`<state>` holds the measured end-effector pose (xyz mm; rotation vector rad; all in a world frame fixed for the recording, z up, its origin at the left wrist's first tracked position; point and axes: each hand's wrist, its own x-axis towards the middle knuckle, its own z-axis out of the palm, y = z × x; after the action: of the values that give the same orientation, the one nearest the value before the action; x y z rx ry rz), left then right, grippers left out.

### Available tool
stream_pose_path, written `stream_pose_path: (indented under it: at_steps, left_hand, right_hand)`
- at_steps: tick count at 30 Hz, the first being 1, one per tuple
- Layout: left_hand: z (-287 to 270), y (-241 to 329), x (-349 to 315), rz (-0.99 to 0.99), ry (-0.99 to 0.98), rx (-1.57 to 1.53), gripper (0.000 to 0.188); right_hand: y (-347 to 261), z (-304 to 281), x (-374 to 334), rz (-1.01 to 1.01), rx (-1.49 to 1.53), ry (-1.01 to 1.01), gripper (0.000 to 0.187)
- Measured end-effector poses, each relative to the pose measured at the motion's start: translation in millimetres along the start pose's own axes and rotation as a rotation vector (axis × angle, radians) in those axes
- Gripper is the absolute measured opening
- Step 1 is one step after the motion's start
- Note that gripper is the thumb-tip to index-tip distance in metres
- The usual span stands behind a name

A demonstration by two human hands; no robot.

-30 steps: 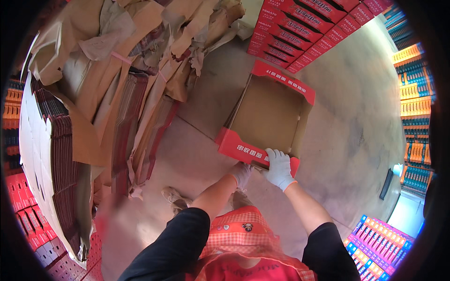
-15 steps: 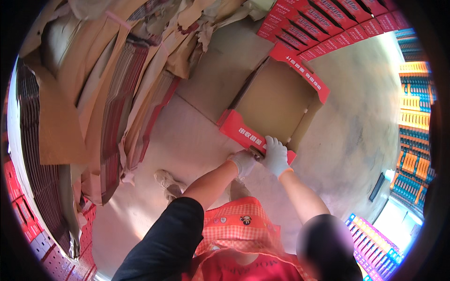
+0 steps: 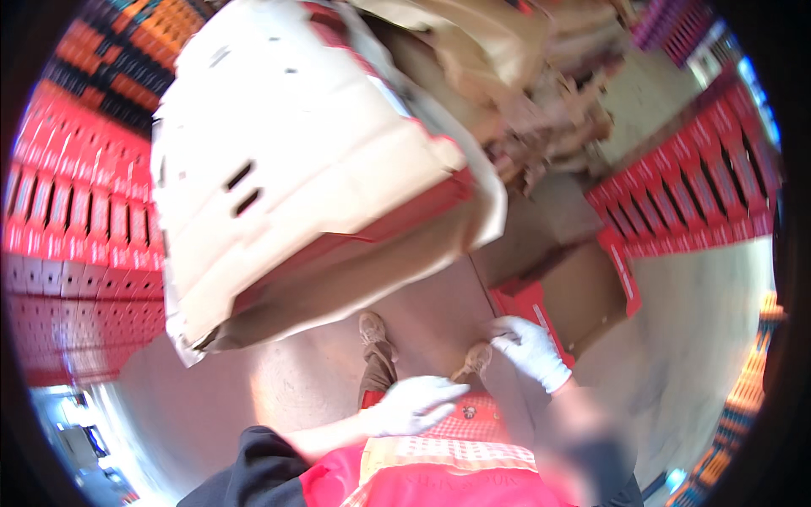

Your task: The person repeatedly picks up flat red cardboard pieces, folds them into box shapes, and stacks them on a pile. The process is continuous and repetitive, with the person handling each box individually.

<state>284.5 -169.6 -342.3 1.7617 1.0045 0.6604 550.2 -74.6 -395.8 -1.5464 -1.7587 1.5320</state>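
Observation:
My left hand (image 3: pixel 414 406), in a white glove, is in front of the checked apron (image 3: pixel 477 422) with its fingers stretched out and nothing in it. My right hand (image 3: pixel 532 353), also gloved, is beside the near red side of an open cardboard tray box (image 3: pixel 528 308). Its fingers are bent together around a small dark thing, too blurred to name. The box stands on the floor, brown inside, with red end panels. To the left rises a large stack of flat cardboard blanks (image 3: pixel 296 177), pale on top, with red edges showing below.
Red boxes (image 3: pixel 693 169) are stacked at the right beyond the tray box. More red boxes (image 3: pixel 84 203) form a wall at far left. Torn brown paper (image 3: pixel 541 110) lies heaped at the back. My shoes (image 3: pixel 372 328) are on the concrete floor between stack and box.
My view has swung left, bringing the cardboard stack to the front. My hands have moved apart, and the left one has drawn back toward my body. The tray box now appears farther right.

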Motion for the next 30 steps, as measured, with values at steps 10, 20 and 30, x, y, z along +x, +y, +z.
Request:
stream_pose_path:
  at_steps: [10, 20, 30]
  left_hand:
    - [-385.4, -95.5, -105.0, -0.620, 1.172, 0.820, 0.100]
    - [-446.7, -113.0, -98.3, -0.286, 1.125, -0.593, 0.051]
    - [-462.5, -80.7, -130.5, -0.119, 0.858, -0.863, 0.060]
  right_hand:
    - [-330.9, 45.0, 253.5, -0.770, -0.589, 0.504, 0.059]
    - [-362.1, 48.8, 315.5, -0.049, -0.545, 0.329, 0.103]
    - [-364.0, 11.7, 274.8, -0.034, 0.303, -0.253, 0.044]
